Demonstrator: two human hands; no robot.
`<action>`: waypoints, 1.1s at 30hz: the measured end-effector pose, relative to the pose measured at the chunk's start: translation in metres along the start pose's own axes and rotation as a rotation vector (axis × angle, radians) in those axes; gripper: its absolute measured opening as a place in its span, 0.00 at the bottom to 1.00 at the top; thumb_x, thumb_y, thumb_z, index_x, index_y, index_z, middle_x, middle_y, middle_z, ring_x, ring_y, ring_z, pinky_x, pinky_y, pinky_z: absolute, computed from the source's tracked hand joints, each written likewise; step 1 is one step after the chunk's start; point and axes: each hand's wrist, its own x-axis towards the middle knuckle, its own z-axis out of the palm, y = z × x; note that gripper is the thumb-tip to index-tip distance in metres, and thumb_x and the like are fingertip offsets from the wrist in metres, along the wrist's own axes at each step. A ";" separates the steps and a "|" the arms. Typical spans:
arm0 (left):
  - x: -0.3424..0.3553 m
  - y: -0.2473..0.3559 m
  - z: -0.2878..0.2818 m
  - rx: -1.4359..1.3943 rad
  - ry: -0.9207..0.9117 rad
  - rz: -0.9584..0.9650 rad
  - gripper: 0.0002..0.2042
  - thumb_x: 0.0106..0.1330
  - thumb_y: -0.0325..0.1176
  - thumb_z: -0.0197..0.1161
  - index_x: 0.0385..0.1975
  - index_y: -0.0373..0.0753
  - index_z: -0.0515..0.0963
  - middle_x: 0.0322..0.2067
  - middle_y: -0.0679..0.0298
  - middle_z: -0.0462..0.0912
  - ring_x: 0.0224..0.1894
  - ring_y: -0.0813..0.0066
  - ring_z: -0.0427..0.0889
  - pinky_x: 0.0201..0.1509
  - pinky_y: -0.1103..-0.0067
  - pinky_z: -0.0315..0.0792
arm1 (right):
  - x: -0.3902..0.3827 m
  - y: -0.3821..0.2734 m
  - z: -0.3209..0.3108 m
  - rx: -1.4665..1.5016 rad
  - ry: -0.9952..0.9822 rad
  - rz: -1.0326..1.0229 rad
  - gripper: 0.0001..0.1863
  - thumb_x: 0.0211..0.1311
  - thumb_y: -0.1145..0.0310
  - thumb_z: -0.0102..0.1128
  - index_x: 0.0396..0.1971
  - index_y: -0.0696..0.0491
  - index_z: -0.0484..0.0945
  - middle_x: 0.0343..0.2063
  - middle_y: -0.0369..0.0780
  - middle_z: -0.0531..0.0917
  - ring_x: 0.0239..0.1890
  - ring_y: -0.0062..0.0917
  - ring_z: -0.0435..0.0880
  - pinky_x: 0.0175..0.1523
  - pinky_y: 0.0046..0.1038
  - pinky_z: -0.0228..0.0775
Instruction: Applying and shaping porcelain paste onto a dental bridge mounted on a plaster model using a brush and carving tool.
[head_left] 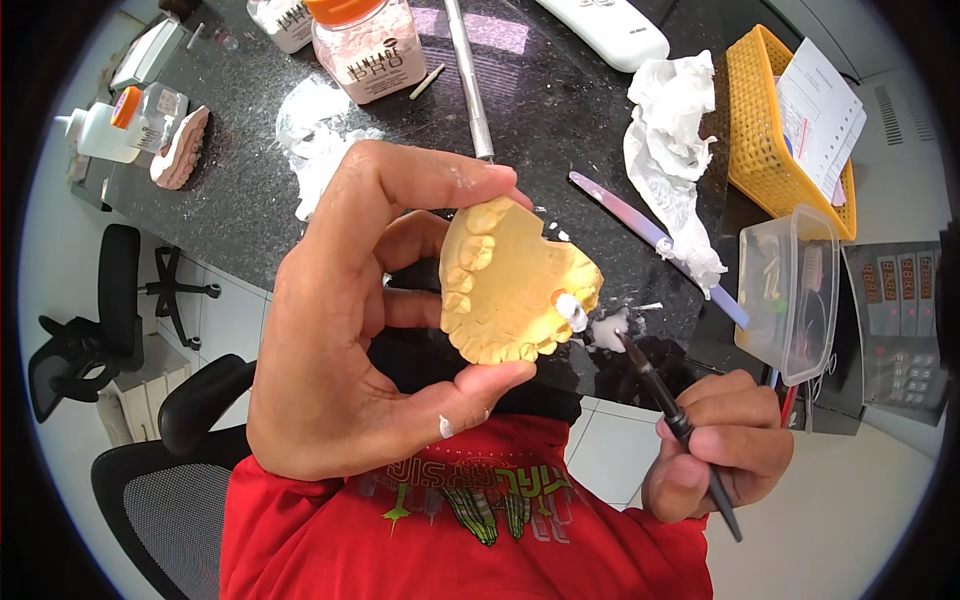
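One yellow dental model [495, 270] was the main thing in the head view, sitting up in the left hand [325, 300] with its teeth facing the camera. Index finger and thumb were gripping it from opposite edges, and the other fingers were curled in behind it. A white lump [572, 313] was stuck on the right side of its tooth row, and there was a bit of white on the thumb too.

Just right of the model, the right hand [725, 445] had its fingers closed around a dark, skinny brush [655, 385]. The tip pointed back toward the model, right by a white smear [608, 330]; honestly couldn't tell if it was touching the stuff.

Beyond the model, the dark speckled counter [560, 110] was pretty messy: a metal-handled tool [467, 85] and an orange-lidded jar [370, 55] up top, a pinkish cast [180, 150] way off to its left. Over to the model's right were a purple tool [620, 212], crumpled tissue [670, 130], a yellow basket [755, 130] and a clear tub [785, 330].
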 end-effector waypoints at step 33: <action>0.002 -0.001 0.002 0.039 0.008 0.042 0.36 0.37 0.26 0.77 0.49 0.30 0.65 0.46 0.53 0.71 0.50 0.65 0.75 0.52 0.75 0.72 | 0.004 -0.001 -0.003 -0.096 -0.162 -0.013 0.15 0.37 0.80 0.63 0.31 0.57 0.75 0.22 0.39 0.77 0.17 0.24 0.77 0.19 0.19 0.70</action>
